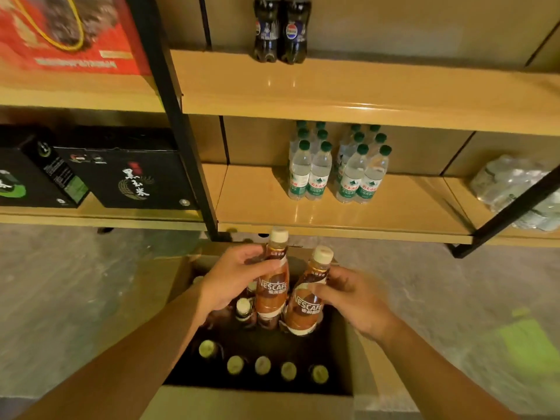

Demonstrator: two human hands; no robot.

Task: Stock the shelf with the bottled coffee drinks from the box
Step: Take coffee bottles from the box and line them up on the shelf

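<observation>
An open cardboard box [362, 371] stands on the floor below me with several bottled coffee drinks inside, their cream caps [262, 365] showing. My left hand [233, 278] grips one brown coffee bottle [272, 286] by its upper body, held above the box. My right hand [353, 298] grips a second coffee bottle [307, 304], tilted slightly left beside the first. The wooden lower shelf [257, 201] lies just beyond the box.
Two groups of green-capped water bottles [339, 168] stand on the lower shelf. Two dark cola bottles [280, 28] stand on the upper shelf [394, 95]. Black gift boxes [127, 171] fill the left bay. A black upright post [181, 128] divides the bays. Wrapped plastic packs [515, 189] lie at right.
</observation>
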